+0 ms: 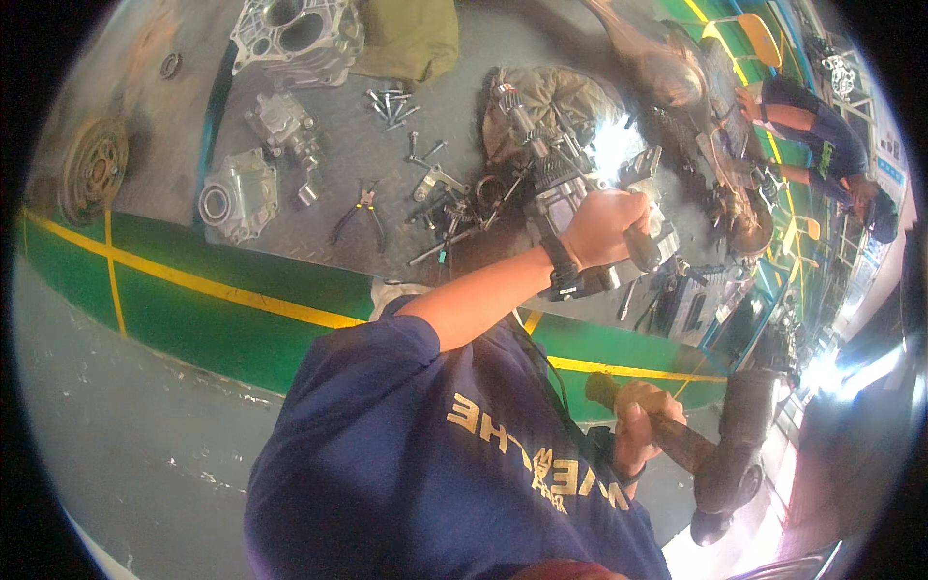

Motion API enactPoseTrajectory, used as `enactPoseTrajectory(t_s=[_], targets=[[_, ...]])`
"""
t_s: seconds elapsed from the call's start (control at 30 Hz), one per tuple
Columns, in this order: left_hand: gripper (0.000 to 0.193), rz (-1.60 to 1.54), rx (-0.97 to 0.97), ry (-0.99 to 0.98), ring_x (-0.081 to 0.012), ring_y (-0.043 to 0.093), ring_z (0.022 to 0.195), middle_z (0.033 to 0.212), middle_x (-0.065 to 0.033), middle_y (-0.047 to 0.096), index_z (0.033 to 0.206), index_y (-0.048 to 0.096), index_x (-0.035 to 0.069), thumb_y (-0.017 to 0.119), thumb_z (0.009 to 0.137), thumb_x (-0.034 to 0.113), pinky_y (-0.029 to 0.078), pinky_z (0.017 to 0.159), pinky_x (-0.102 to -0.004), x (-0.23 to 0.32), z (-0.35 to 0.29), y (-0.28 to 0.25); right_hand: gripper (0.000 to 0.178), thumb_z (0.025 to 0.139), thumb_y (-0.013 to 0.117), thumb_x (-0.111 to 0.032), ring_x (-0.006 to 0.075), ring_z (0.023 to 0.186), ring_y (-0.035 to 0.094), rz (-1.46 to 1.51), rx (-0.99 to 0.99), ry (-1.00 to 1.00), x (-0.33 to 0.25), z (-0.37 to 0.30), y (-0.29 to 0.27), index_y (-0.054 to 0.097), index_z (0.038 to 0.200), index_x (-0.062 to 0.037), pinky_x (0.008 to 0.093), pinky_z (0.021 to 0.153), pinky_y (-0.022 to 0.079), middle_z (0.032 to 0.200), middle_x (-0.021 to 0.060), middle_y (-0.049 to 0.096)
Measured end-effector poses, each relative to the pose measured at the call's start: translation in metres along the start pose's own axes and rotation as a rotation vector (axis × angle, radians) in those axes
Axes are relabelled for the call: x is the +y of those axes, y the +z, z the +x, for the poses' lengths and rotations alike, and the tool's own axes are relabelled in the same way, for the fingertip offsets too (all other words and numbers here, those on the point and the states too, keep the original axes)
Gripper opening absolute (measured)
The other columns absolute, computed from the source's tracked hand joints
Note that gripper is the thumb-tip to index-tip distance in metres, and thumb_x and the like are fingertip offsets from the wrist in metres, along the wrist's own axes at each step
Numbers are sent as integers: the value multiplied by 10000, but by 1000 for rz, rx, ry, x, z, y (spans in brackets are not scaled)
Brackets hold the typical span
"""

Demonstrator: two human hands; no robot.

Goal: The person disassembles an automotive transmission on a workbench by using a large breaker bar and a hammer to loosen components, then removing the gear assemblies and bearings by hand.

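My left hand, with a dark band at the wrist, is closed around a thick metal rod whose rounded end sticks out of the fist. It is right over a gearbox assembly with exposed gear shafts; the fist hides where the rod meets it. Lower right, close to my body, my right hand grips the wooden handle of a big mallet, its dark, heavy head pointing right and away from the gearbox.
Pliers, loose bolts and metal housings lie on the bench to the left. A large casing stands far left beside an olive cloth. A co-worker leans in at the far right.
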State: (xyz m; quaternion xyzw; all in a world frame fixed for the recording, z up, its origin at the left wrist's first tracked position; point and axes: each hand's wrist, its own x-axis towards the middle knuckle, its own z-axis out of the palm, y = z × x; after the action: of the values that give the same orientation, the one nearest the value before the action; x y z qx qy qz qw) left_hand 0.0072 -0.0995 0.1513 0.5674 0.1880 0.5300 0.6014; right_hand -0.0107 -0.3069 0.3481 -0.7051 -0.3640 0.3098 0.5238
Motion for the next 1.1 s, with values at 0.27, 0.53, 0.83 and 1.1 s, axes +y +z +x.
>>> enactPoseTrajectory(t_s=[0.27,0.53,0.83,1.1], targets=[[309,-32,124,290,-183,519,472,613,-51,549,722,516,68,737,828,-120,401,462,-348,94,21,-54,209,917,642,-61,139,504,402,42,197,-14,30,-21,-3,472,796,-62,307,470,347,615,34,455],[315,51,-223,636,-211,423,452,606,-53,498,735,478,51,760,876,46,324,452,-353,200,58,-189,199,930,620,-39,99,508,386,-2,391,239,66,-31,-29,464,810,-67,278,471,332,632,-9,411],[228,658,-936,251,-287,508,709,697,-61,461,714,560,107,786,720,137,409,664,-402,75,-45,-280,179,912,647,-22,76,483,361,145,400,417,137,-83,4,489,850,-81,251,457,305,629,-32,410],[243,829,-1397,196,-344,535,942,907,-122,546,833,615,92,695,610,144,432,838,-448,4,-72,-291,173,861,688,-112,63,518,436,-128,491,478,121,-103,-42,574,739,-68,278,476,344,623,-46,493]])
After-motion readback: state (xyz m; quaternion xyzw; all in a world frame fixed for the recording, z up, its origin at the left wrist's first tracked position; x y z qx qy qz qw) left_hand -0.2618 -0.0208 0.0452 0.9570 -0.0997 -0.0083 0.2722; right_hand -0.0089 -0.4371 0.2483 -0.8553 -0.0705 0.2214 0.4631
